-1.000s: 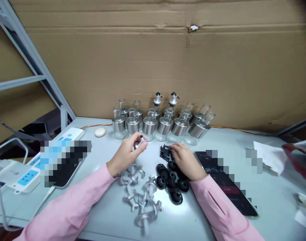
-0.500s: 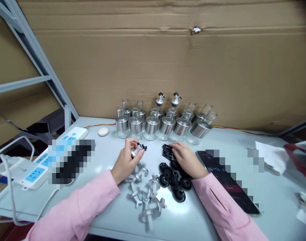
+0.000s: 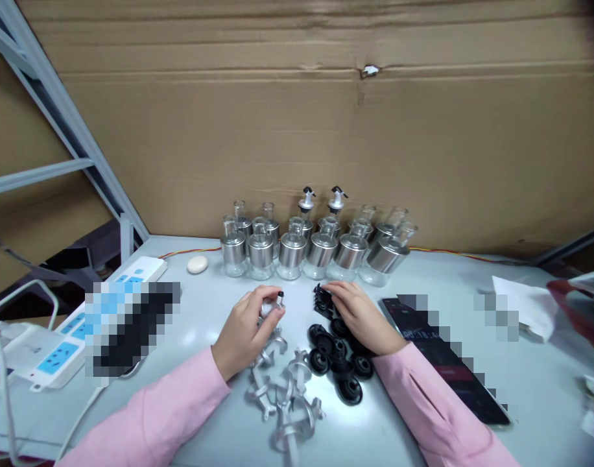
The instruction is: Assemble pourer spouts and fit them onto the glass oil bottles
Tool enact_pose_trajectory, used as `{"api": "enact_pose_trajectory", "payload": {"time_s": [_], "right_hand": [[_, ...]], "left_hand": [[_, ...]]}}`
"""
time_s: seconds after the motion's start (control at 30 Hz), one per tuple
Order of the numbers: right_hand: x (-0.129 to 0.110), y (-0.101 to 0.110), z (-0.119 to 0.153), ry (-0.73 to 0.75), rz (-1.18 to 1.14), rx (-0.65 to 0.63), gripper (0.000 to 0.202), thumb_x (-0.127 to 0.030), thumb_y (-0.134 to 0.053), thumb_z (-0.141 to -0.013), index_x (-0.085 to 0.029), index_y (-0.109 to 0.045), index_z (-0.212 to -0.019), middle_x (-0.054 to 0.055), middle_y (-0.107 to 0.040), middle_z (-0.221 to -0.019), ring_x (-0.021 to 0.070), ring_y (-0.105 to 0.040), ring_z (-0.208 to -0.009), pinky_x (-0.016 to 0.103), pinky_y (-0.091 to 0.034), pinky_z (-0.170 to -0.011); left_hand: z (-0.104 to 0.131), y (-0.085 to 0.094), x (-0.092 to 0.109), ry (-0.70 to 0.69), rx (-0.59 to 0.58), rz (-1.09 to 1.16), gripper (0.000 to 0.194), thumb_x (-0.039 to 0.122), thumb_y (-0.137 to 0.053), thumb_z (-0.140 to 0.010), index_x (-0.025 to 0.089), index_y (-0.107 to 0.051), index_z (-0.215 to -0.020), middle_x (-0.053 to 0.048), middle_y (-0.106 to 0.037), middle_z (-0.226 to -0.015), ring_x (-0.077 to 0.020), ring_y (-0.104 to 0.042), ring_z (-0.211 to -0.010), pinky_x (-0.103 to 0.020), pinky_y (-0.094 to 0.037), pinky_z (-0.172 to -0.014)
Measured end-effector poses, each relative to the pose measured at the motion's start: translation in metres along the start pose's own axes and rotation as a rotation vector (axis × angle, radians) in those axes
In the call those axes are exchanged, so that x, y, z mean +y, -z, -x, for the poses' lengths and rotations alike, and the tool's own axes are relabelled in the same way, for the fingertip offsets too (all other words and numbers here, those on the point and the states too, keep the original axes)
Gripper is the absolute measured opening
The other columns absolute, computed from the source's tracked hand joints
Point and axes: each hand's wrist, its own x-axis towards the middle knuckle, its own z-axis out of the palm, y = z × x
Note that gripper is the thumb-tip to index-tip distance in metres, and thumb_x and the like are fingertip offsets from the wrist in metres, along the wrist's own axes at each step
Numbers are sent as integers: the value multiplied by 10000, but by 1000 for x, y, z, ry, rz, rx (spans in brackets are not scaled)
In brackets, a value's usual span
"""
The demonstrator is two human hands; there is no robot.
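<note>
Between its thumb and fingers, my left hand (image 3: 248,327) grips a silver spout piece (image 3: 266,307) with a small black tip on it. My right hand (image 3: 362,314) rests at a cluster of small black clips (image 3: 323,301), fingertips touching it; whether it grips any of them is unclear. Several round black stoppers (image 3: 340,357) lie beside and partly under my right hand. Silver spout parts (image 3: 290,395) are heaped on the table nearer to me, below my left hand.
Glass bottles with metal bands (image 3: 293,250) stand in rows at the back, two with pourers (image 3: 306,199). A white power strip (image 3: 58,353) lies left, a phone (image 3: 452,363) right. A white oval object (image 3: 197,264) sits near the bottles; white paper (image 3: 523,301) is far right.
The view has tilted slightly upward. My left fingers have closed more around the silver piece, and the several small black parts seen at their tips no longer show, apart from one black tip.
</note>
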Motion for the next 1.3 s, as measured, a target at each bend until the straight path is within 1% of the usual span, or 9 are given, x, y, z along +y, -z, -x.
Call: {"api": "enact_pose_trajectory", "payload": {"time_s": [0.17, 0.3, 0.43, 0.53, 0.63, 0.8, 1.0, 1.1, 1.3], "right_hand": [[-2, 0, 1, 20, 11, -64, 320, -230, -362, -917, -158, -615, -1099, 108, -611, -1119, 234, -511, -1065, 432, -428, -933], [-3, 1, 1, 17, 10, -67, 294, -217, -376, -909, -175, -634, -1042, 101, -625, -1082, 232, -527, -1032, 434, -438, -920], [-4, 1, 1, 29, 12, -64, 320, -215, -369, -913, -191, -603, -1130, 96, -621, -1091, 235, -529, -1024, 441, -445, -908], [-5, 1, 0, 47, -7, -64, 307, -201, -372, -907, -186, -629, -1074, 97, -637, -1047, 228, -548, -989, 426, -462, -890], [-7, 4, -2, 63, -41, -28, 294, -187, -378, -895, -193, -626, -1053, 90, -651, -1013, 217, -572, -969, 409, -473, -882], [-29, 19, -3, 87, -132, 99, 228, -269, -462, -886, -197, -624, -1029, 88, -651, -1026, 219, -583, -985, 382, -463, -881], [-66, 26, 4, 121, -401, 71, 158, -280, -527, -870, -197, -659, -897, 58, -676, -872, 180, -611, -833, 300, -479, -755], [-73, 25, 6, 85, -509, 63, 182, -298, -524, -867, -191, -660, -812, 48, -668, -785, 163, -607, -744, 271, -479, -697], [-75, 25, 7, -40, -636, -11, 182, -324, -531, -847, -183, -645, -840, 42, -678, -806, 162, -614, -753, 263, -471, -707]], "left_hand": [[0, 0, 0, -106, -36, -92, 219, 269, -442, -906, 197, -479, -1109, -59, -610, -995, -170, -573, -855, -297, -447, -790], [-1, 2, -1, -104, -61, -87, 217, 285, -434, -913, 183, -500, -1094, -70, -596, -1011, -182, -558, -889, -305, -439, -808], [-1, 1, 0, -57, -102, -28, 267, 301, -375, -938, 179, -503, -1137, -82, -587, -1025, -188, -548, -921, -306, -423, -831], [-2, -2, 5, 34, -105, 76, 296, 311, -319, -952, 189, -517, -1135, -71, -577, -997, -181, -546, -914, -295, -418, -824], [-5, -6, 12, 145, -95, 171, 288, 319, -316, -948, 190, -533, -1087, -41, -567, -900, -157, -542, -812, -271, -422, -758], [-11, -10, 26, 237, -99, 218, 146, 311, -477, -872, 186, -522, -931, 4, -546, -800, -124, -497, -681, -214, -372, -569], [-17, -15, 34, 62, -117, 174, 60, 238, -503, -839, 184, -513, -862, 4, -540, -797, -130, -497, -723, -229, -381, -652], [-20, -18, 34, 17, -117, 129, 79, 260, -490, -853, 186, -517, -844, -2, -554, -785, -142, -507, -728, -251, -381, -679], [-12, -24, 29, -23, -102, 71, 44, 198, -505, -819, 203, -535, -851, 8, -596, -754, -145, -514, -701, -267, -397, -702]]}}
